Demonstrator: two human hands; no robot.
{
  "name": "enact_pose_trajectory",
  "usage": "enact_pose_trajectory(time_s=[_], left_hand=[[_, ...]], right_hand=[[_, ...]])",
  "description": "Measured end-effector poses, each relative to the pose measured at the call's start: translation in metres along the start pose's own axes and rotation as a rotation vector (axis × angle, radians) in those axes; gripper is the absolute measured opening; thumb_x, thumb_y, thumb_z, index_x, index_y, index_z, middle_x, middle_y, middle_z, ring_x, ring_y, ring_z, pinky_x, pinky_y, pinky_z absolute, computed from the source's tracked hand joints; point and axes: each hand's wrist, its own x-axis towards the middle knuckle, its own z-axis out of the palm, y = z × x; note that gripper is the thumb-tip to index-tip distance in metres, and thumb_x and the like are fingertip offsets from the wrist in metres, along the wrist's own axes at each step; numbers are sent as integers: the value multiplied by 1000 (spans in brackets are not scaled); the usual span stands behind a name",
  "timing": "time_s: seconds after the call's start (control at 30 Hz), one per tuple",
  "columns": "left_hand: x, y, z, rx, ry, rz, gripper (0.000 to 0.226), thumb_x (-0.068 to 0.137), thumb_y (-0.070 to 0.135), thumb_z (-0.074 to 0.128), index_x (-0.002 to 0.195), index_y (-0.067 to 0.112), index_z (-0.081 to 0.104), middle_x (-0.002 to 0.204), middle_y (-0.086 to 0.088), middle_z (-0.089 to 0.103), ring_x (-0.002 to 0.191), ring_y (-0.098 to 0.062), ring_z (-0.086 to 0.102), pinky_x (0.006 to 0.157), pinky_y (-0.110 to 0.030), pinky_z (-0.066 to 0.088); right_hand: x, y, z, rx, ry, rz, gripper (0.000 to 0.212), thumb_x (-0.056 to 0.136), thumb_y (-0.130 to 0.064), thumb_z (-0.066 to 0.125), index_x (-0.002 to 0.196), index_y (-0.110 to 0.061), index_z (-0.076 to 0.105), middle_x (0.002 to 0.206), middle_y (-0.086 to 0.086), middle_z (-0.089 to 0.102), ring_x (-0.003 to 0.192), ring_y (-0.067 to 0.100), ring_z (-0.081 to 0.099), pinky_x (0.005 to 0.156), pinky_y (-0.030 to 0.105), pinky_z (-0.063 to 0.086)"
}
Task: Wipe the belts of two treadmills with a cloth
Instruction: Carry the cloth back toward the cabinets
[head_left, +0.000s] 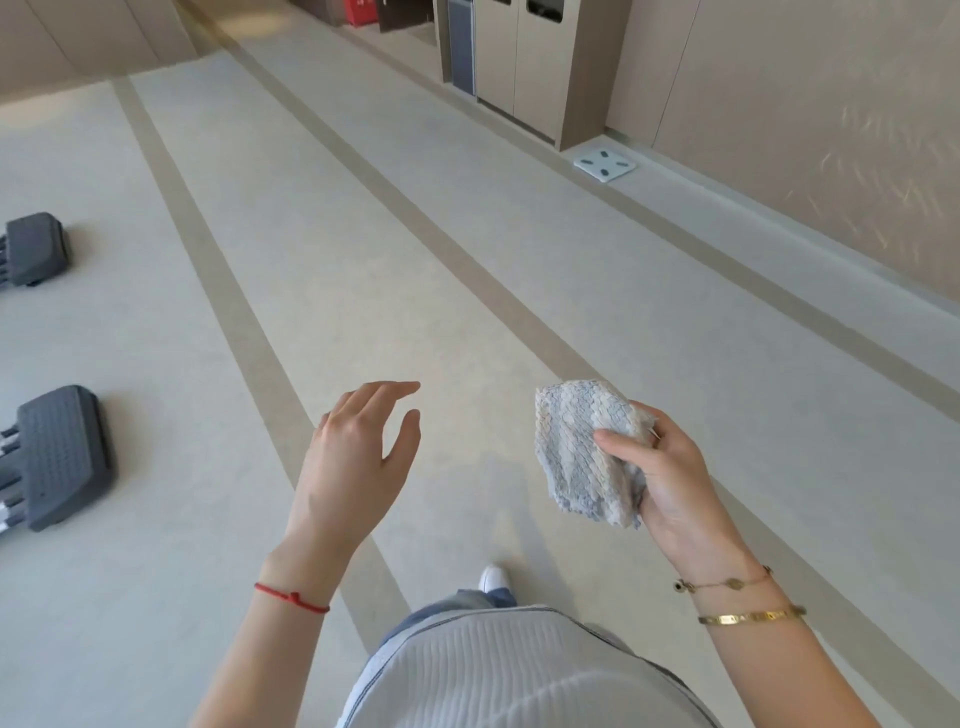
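Observation:
My right hand (670, 483) holds a folded, textured grey-and-white cloth (587, 452) in front of me, thumb pressed on its face. My left hand (358, 457) floats empty beside it, about a hand's width to the left, with its fingers spread and pointing forward. At the left edge two dark grey machine ends poke into view, a near one (62, 457) and a far one (36, 249). They may be treadmill rear ends. No belt surface shows.
Pale floor with tan stripes runs ahead. A white bathroom scale (605, 163) lies by the right wall beside a beige cabinet (524, 67). A red bag (358, 11) and dark items stand far back. My foot in a white shoe (493, 577) is below.

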Motion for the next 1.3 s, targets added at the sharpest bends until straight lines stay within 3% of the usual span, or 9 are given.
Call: enact_pose_trajectory(time_s=[0.13,0.5,0.6,0.8,1.3], left_hand=[[100,-15,12,14,-29,31,27,96,17,57,122,14,64,118,2,66,110,-24,61,93,-48,49],[349,-55,73,-7,-88,16,28,97,18,57,124,14,64,120,2,66,110,-23,60,93,-44,49],[436,-64,85,-3,-62,26,28,97,18,57,124,15,64,119,3,66,107,-23,61,92,-43,49],[603,-87,96,4,50,16,27,97,18,57,122,15,64,117,4,66,106,-21,61,89,-40,50],[959,-227,136,0,70,-70,26,96,17,59,122,16,65,115,4,67,105,-22,62,91,-45,50]], right_hand=[[78,-34,32,16,35,-4,40,80,5,69,117,-9,62,100,6,74,87,18,73,64,27,57],[319,-97,96,72,76,33,34,82,4,67,113,-9,64,104,11,74,91,22,73,66,31,60],[401,-131,124,62,67,29,37,81,4,67,116,-7,63,108,13,72,92,25,72,72,36,59],[561,-209,194,38,-17,-7,40,81,5,67,120,-4,61,109,13,71,92,22,71,72,32,58],[909,-282,384,-2,-95,76,37,81,2,68,116,-7,64,108,11,72,94,24,72,65,33,58]])
